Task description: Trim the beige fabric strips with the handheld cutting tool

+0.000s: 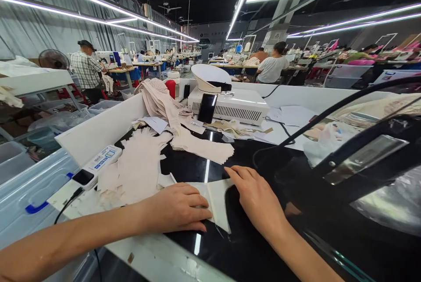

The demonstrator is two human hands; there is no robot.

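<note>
From this side of the room, the cream fabric piece (221, 207) lies on the glossy black surface (245, 249), between the two hands. Left hand (179, 208): palm down, fingers loosely parted over the piece's left part. Right hand (259, 198): fingers close together at the upper right corner — whether they pinch it, I cannot tell. Best practice: press lightly and evenly, hold the lengthwise line straight, and mind the loose threads (219, 231) at the lower edge — they could snag.
</note>
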